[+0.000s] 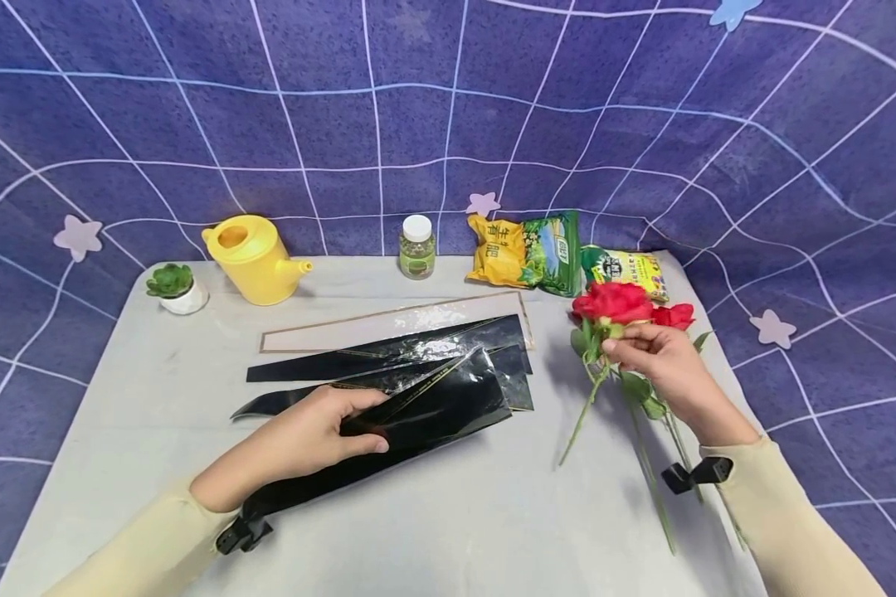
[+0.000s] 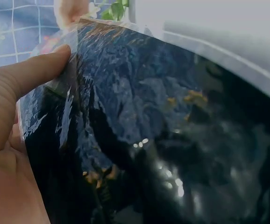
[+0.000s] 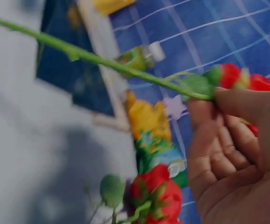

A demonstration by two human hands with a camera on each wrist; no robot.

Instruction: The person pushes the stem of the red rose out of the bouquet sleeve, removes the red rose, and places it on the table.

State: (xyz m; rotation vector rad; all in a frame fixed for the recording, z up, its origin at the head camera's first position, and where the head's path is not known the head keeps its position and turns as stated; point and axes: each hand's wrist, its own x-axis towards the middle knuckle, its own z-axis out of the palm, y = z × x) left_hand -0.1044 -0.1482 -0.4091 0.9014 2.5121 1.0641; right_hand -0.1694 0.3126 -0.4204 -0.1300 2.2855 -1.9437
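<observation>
My left hand grips a glossy black flower sleeve by its near-left side, thumb on top. The sleeve is raised off the table at a slant, and in the left wrist view its shiny film fills most of the picture. Between thumb and fingers my right hand pinches a red rose just under its bloom. The green stem hangs down toward the table. More red roses lie beneath and beside that hand, their stems pointing to the table's front.
More black sleeves and a pale, brown-edged sleeve lie mid-table. Along the back stand a potted succulent, a yellow watering can, a white-capped jar, a yellow-green bag and another bag. A purple curtain hangs behind.
</observation>
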